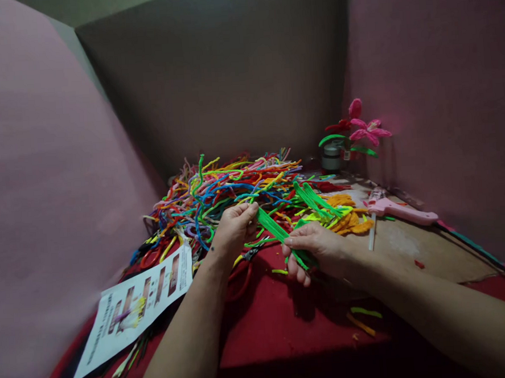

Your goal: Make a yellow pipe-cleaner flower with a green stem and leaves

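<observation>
A flat green strip of pipe cleaners [272, 226] slants between my two hands, above the red cloth. My left hand [238, 221] pinches its upper left end. Around its lower right part my right hand [305, 245] is closed, with green ends showing under the fingers. More green pieces [315, 199] lie just beyond my right hand. Behind my left hand rises a heap of many-coloured pipe cleaners [235, 181].
A printed sheet [135, 310] lies at the left. Red-handled scissors [240, 278] are below my left hand. At the right are orange pieces [357, 222], a pink glue gun [401, 210] on cardboard [427, 252], and pink flowers [371, 130] by a grey jar [331, 157].
</observation>
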The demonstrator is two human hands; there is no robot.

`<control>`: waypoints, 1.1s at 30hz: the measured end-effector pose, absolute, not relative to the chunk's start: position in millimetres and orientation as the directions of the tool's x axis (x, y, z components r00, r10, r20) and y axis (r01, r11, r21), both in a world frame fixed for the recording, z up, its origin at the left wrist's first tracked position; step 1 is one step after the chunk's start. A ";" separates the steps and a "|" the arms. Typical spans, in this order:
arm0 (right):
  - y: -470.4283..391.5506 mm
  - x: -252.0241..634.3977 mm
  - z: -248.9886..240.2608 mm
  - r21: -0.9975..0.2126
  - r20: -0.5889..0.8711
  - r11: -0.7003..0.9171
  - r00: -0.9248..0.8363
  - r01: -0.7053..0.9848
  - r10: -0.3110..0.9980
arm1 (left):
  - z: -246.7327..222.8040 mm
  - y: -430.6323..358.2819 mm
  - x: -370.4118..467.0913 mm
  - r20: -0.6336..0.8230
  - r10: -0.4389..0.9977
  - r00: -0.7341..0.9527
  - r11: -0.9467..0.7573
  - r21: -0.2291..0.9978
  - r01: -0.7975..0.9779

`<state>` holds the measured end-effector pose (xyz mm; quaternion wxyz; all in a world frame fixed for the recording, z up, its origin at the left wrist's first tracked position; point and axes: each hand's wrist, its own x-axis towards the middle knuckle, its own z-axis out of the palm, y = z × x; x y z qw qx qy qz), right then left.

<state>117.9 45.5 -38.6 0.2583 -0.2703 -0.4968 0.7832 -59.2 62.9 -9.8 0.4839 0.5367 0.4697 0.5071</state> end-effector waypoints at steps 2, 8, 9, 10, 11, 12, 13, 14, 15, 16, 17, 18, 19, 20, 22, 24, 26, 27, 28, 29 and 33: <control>46.3 118.2 -40.0 -0.915 -0.132 -0.365 -0.731 -0.169 0.669 | -9.7 62.2 -58.0 0.017 0.989 0.146 0.019 0.970 -0.240; 51.4 117.2 -46.4 -0.906 -0.051 -0.350 -0.758 -0.239 0.650 | -9.0 54.2 -50.5 -0.022 0.979 0.201 0.101 0.913 -0.396; 51.8 117.0 -47.5 -0.904 -0.042 -0.350 -0.763 -0.246 0.645 | -9.2 53.4 -50.1 -0.020 0.979 0.201 0.099 0.914 -0.394; 52.0 116.8 -48.3 -0.902 -0.034 -0.351 -0.769 -0.253 0.639 | -9.6 53.1 -50.0 -0.016 0.979 0.205 0.097 0.915 -0.391; 52.1 116.7 -49.0 -0.899 -0.026 -0.352 -0.772 -0.259 0.635 | -10.2 53.1 -50.0 -0.013 0.977 0.211 0.095 0.917 -0.387; 52.0 116.8 -49.4 -0.898 -0.019 -0.352 -0.775 -0.264 0.631 | -10.8 53.5 -49.9 -0.011 0.976 0.216 0.095 0.920 -0.381; 51.9 116.9 -49.6 -0.896 -0.016 -0.354 -0.779 -0.267 0.627 | -11.5 54.1 -49.6 -0.012 0.975 0.221 0.096 0.922 -0.376; 51.7 117.1 -49.5 -0.896 -0.015 -0.357 -0.782 -0.266 0.622 | -12.1 54.9 -49.1 -0.012 0.975 0.222 0.096 0.924 -0.370; 51.6 117.2 -49.3 -0.895 -0.017 -0.360 -0.785 -0.264 0.619 | -12.7 55.7 -48.3 -0.010 0.976 0.218 0.091 0.927 -0.363; 51.5 117.4 -49.0 -0.894 -0.020 -0.364 -0.788 -0.262 0.616 | -13.2 56.4 -47.3 -0.006 0.978 0.207 0.080 0.932 -0.353; 51.5 117.4 -48.7 -0.893 -0.023 -0.367 -0.789 -0.259 0.614 | -13.6 57.0 -46.1 0.000 0.983 0.186 0.063 0.939 -0.337; 51.5 117.3 -48.5 -0.892 -0.027 -0.371 -0.791 -0.256 0.611 | -14.0 57.4 -44.8 0.009 0.988 0.151 0.039 0.950 -0.311; 51.6 117.0 -48.4 -0.891 -0.031 -0.376 -0.791 -0.254 0.611 | -14.5 57.7 -43.6 0.019 0.994 0.109 0.012 0.961 -0.278; 51.6 116.5 -48.5 -0.889 -0.038 -0.382 -0.791 -0.252 0.611 | -15.1 57.9 -42.6 0.030 0.997 0.065 -0.013 0.971 -0.238; 51.4 115.0 -49.1 -0.886 -0.057 -0.397 -0.792 -0.241 0.608 | -17.0 57.9 -40.8 0.055 0.998 -0.013 -0.056 0.987 -0.149; 50.7 113.3 -49.9 -0.887 -0.073 -0.401 -0.787 -0.230 0.613 | -19.3 57.8 -39.5 0.099 0.993 -0.065 -0.103 0.993 -0.065; 49.9 112.1 -50.2 -0.894 -0.082 -0.390 -0.777 -0.219 0.624 | -21.0 57.5 -38.5 0.137 0.986 -0.098 -0.138 0.990 0.000; 49.6 111.8 -50.3 -0.898 -0.084 -0.382 -0.767 -0.218 0.636 | -21.2 57.4 -38.1 0.145 0.983 -0.111 -0.145 0.989 0.010; 49.5 111.7 -50.3 -0.902 -0.082 -0.370 -0.755 -0.222 0.651 | -20.9 57.3 -37.9 0.138 0.984 -0.112 -0.139 0.990 0.000; 49.6 111.9 -50.3 -0.906 -0.077 -0.358 -0.742 -0.227 0.666 | -20.0 57.2 -38.0 0.120 0.988 -0.099 -0.123 0.992 -0.027; 51.2 113.5 -51.2 -0.915 -0.070 -0.336 -0.732 -0.223 0.678 | -14.0 56.5 -40.3 0.066 0.996 0.054 -0.054 0.977 -0.208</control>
